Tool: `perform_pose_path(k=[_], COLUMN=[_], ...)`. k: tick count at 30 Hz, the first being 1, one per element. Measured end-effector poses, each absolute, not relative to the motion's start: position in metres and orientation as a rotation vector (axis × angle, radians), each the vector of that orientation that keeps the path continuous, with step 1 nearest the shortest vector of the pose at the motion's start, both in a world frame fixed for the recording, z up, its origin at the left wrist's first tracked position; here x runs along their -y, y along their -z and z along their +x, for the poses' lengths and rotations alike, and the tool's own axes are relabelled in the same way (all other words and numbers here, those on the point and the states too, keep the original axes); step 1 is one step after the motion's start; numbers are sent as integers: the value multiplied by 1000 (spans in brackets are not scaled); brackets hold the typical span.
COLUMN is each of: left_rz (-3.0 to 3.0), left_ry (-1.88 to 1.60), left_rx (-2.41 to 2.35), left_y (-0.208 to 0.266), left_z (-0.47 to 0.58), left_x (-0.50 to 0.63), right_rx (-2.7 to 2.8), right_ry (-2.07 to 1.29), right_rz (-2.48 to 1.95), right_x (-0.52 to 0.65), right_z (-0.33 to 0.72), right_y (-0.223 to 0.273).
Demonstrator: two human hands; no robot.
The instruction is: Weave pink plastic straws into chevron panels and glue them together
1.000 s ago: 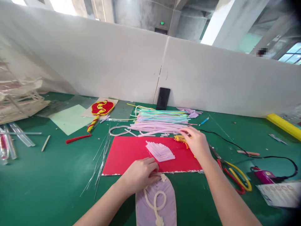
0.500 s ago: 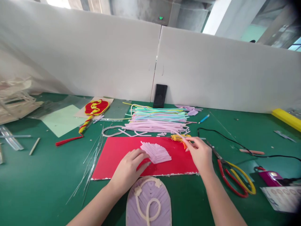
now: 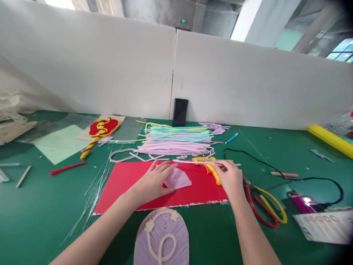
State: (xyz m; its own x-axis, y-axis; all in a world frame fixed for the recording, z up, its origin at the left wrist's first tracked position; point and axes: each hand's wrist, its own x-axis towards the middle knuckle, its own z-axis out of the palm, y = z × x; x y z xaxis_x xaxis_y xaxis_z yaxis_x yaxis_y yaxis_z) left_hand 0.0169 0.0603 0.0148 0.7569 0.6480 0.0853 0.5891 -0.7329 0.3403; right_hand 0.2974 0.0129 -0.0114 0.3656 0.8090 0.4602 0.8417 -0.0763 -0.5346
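A fan-shaped panel of pale pink pipe cleaners [image 3: 180, 179] lies on a red board [image 3: 124, 187]. My left hand [image 3: 153, 184] rests over the panel's left side, fingers apart, hiding part of it. Pinched in my right hand [image 3: 231, 178] is a single pink pipe cleaner [image 3: 186, 161], held roughly level and pointing left above the board's far edge. Just behind it lies a yellow glue gun [image 3: 213, 173], partly beside my right fingers. Nearest me sits an oval lilac piece [image 3: 162, 239] with cream trim and small flowers.
Behind the board is a heap of coloured pipe cleaners [image 3: 176, 141], with a phone [image 3: 180, 112] leaning on the white partition. Red-and-yellow-handled scissors [image 3: 267, 206] and a black cord [image 3: 259, 163] are at right. Thin wires [image 3: 96, 191] and a red-yellow fan [image 3: 103, 128] lie left.
My right hand has lowered the pipe cleaner from a slant to nearly level. My left hand has moved further over the pink panel. The whole view has shifted slightly right.
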Motion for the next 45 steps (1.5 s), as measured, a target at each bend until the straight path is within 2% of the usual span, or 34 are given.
perform_pose_path(k=[9,22,28,30,34,38,45], left_rz=[2727,2768,2749,2824,2963,2984,2810], left_ry=[-373,-394,-524,-448,-192,-124,-378], left_rx=[-1081,-1166,-1594,-1672,-1570,-1373,-1303], left_y=[-10,-11,-16,-19,-22,-28,-51], left_z=[13,6,-17,-28,-45,-52,-52], left_x=[-49,-46,-78,-92,-115,-125,-108], right_rx=[1471,1448,1425,1308,1067,960,973], right_ry=[-59,-108,-94,-99,-40,-52,-33], right_rz=[-2190,-2128,-2121,-2123,-2089,-2050,-1800], right_x=[-9,-6,-6,-7,-11,-14,-15], right_z=[296,298,303,305,315,326,319], right_y=[18,8,8,7,12,22,19])
